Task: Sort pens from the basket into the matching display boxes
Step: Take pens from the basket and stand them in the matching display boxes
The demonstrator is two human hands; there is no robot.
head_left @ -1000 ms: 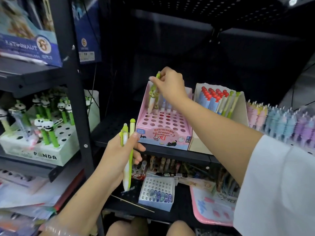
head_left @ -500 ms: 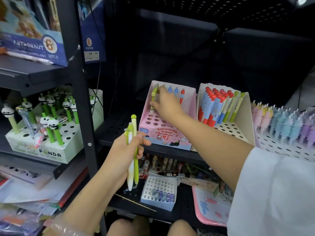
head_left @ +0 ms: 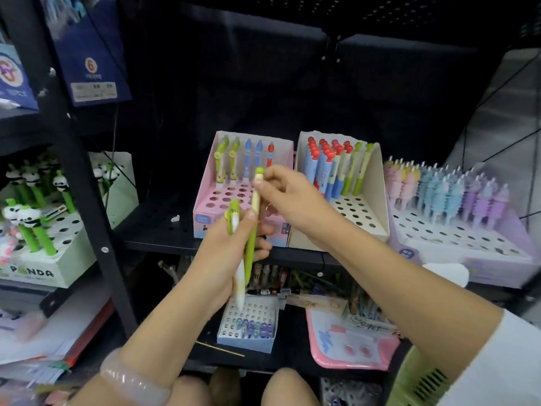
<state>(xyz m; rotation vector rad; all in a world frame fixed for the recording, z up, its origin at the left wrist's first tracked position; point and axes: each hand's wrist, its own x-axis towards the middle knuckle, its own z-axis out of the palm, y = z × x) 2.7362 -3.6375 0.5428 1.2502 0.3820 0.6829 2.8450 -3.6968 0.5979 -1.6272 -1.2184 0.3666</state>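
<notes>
Dark perforated shop shelf [head_left: 164,227], cluttered racks around. Pink display box [head_left: 231,197] has five pens in its back row, most holes empty. Left hand [head_left: 225,253] grips two green pens [head_left: 238,259]; right hand [head_left: 289,197] pinches the top of one (basket [head_left: 415,382] barely visible, bottom right). Sorting looks early.

Left hand [head_left: 225,253]: two pens, one green and cream [head_left: 254,221], one white with a green clip [head_left: 237,259]. Just behind the hands, a pink box [head_left: 281,148] holding two green, two blue and one red-topped pen; right of it a cream box [head_left: 377,183] with red-capped blue pens and green ones. Far right of the right hand [head_left: 292,197], a lilac box [head_left: 468,253] of pink, blue and purple pens; left of the left hand, a white and green box [head_left: 35,271] of black-and-white panda pens with green barrels.
</notes>
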